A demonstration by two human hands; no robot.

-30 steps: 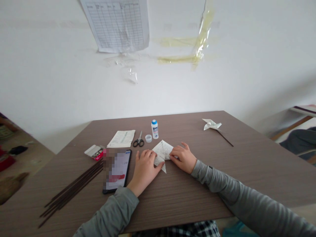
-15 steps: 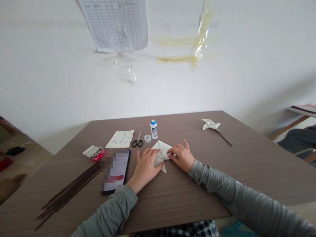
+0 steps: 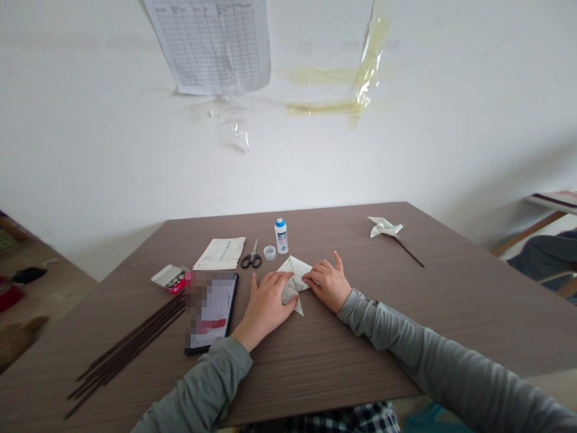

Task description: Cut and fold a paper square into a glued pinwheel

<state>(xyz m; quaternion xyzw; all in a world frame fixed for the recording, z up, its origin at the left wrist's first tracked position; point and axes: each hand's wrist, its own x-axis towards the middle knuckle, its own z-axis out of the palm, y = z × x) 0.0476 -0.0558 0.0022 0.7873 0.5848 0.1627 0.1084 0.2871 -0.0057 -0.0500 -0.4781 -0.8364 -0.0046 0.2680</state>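
White wall rises behind a brown wood-grain table (image 3: pixel 406 313), with a printed grid sheet (image 3: pixel 211 45) taped high on it and strips of yellowed tape (image 3: pixel 356 90) to its right; the print on the sheet is too small to read. Near the far middle of the table stands a small white glue bottle (image 3: pixel 281 236) with a blue cap and a blue-and-red label whose words cannot be made out, and just left of it sits a small clear cap (image 3: pixel 269 252). Black-handled scissors (image 3: pixel 252 257) lie beside a folded printed leaflet (image 3: pixel 220 253). A small open box (image 3: pixel 171 278), white and red, holds small items too blurred to identify. A phone (image 3: pixel 211 311) lies near the left hand, with thin dark sticks (image 3: pixel 130 349) at the near left. A paper pinwheel (image 3: pixel 384 227) on a stick rests at the far right. The folded printed paper (image 3: pixel 294 282) lies flat between both hands: the left hand (image 3: pixel 265 304) presses down on its left part with fingers spread, and the right hand (image 3: pixel 328 281) presses fingertips on its right edge.
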